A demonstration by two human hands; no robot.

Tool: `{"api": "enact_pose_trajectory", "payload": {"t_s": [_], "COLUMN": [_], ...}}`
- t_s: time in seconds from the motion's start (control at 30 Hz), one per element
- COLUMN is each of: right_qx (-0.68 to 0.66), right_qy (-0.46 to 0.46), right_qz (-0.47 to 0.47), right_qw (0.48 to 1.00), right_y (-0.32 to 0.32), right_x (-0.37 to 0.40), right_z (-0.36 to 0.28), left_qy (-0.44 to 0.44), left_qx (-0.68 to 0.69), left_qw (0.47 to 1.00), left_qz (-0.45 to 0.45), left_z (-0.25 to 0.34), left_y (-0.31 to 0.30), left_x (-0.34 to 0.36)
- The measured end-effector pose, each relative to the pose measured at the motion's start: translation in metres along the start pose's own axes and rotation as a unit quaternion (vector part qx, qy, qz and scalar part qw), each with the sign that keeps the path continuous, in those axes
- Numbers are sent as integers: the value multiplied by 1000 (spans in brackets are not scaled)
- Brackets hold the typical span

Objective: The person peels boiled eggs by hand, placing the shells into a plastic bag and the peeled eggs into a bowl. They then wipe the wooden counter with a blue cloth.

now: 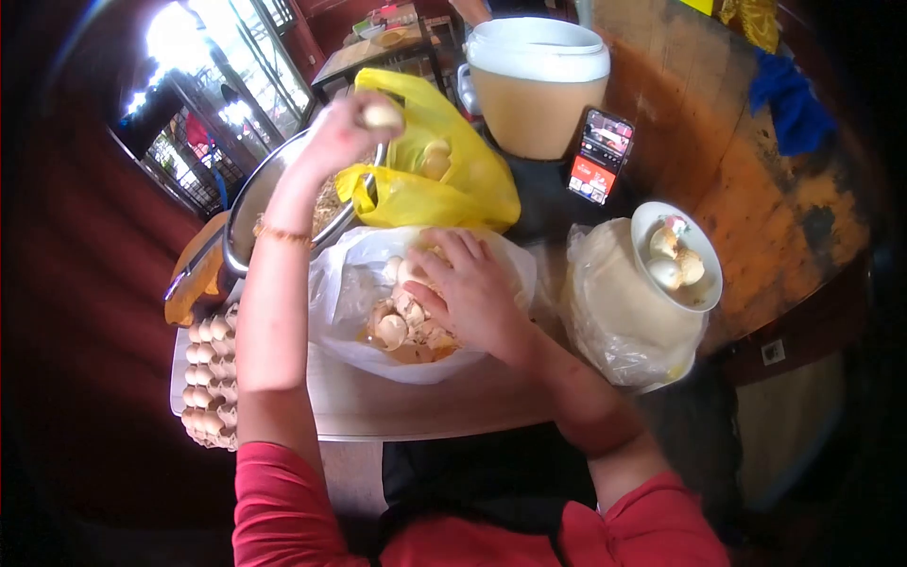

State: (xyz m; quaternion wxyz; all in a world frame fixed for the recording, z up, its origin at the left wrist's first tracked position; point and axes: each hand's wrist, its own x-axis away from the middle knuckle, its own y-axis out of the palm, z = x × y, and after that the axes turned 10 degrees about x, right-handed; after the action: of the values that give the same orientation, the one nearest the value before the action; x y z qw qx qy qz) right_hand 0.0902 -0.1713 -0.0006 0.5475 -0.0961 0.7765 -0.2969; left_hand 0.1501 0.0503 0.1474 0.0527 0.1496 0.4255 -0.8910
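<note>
My left hand (340, 137) is raised over the rim of the steel bowl (248, 203), its fingers closed around a pale egg (383, 116). Beside it stands a yellow plastic bag (472, 184) with more egg-like pieces (436, 161) inside. My right hand (472, 293) rests over the white plastic bag (340, 326), fingers spread and touching the contents. Broken eggshells (392, 330) fill that bag, with some yellowish liquid at the bottom. What lies under my right palm is hidden.
Cardboard trays of eggs (210, 378) stand at the table's left edge. A large lidded tub (539, 90) and a lit phone (602, 156) are at the back. On the right, a white bowl (713, 283) with several eggs or shells sits on a plastic-wrapped stack (614, 302).
</note>
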Motion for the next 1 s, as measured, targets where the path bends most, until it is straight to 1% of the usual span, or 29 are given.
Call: {"api": "enact_pose_trajectory", "payload": {"t_s": [0.07, 0.1, 0.17, 0.2, 0.23, 0.27, 0.3, 0.33, 0.4, 0.47, 0.53, 0.6, 0.67, 0.7, 0.73, 0.77, 0.8, 0.83, 0.87, 0.93, 1.0], "right_qx": [3, 5, 5, 7, 7, 6, 3, 5, -4, -4, -12, -23, -26, -42, -28, -11, -15, -19, -22, -21, -17], "right_qy": [6, 8, 7, 6, 11, 17, 15, 19, 15, 14, 27, 17, 16, 3, 6, 13, 9, 12, 16, 19, 23], "right_qz": [1, 4, 12, 13, 13, 12, 8, 12, 9, 29, -1, -8, -4, -8, -7, -5, -6, -9, -12, -17, -18], "right_qw": [1000, 1000, 1000, 1000, 1000, 1000, 1000, 1000, 1000, 999, 1000, 1000, 1000, 999, 1000, 1000, 1000, 1000, 1000, 999, 999], "right_y": [-1, -2, 0, -1, -1, 0, 1, 2, 4, 1, 1, -5, -5, -7, -8, -10, -11, -12, -13, -14, -12], "right_x": [0, -1, 0, -1, -1, 0, 1, 1, 0, -1, -2, -6, -8, -9, -9, -10, -10, -11, -11, -10, -11], "right_z": [2, 3, 7, 8, 9, 8, 9, 10, 10, 9, 6, 3, 1, 0, 0, 0, -3, -4, -6, -10, -10], "left_qy": [-124, -119, -78, -77, -24, 27, -15, 91, 38, 97, 15, -19, 39, 26, 3, -49, -112, -119, -229, -394, -356], "left_qx": [-11, -12, -76, -75, -98, -120, -169, -154, -158, -232, -181, -138, -64, -102, -162, -175, -217, -278, -252, -323, -300], "left_qw": [987, 987, 994, 994, 991, 976, 967, 951, 957, 940, 978, 985, 986, 982, 972, 966, 949, 929, 920, 849, 873], "left_qz": [-105, -105, -2, -1, 90, 179, 188, 251, 240, 231, 107, 100, 146, 154, 169, 183, 198, 212, 196, 141, 142], "left_z": [-7, -21, -53, -57, -62, -66, -54, -61, -49, -52, -18, -2, 0, -7, -26, -30, -48, -82, -73, -144, -145], "left_y": [21, 33, 55, 57, 57, 56, 46, 44, 42, 42, 22, 8, -9, -23, -39, -54, -71, -91, -103, -145, -150], "left_x": [-26, -36, -53, -60, -68, -73, -77, -79, -69, -55, -22, 23, 81, 108, 132, 162, 189, 215, 240, 291, 327]}}
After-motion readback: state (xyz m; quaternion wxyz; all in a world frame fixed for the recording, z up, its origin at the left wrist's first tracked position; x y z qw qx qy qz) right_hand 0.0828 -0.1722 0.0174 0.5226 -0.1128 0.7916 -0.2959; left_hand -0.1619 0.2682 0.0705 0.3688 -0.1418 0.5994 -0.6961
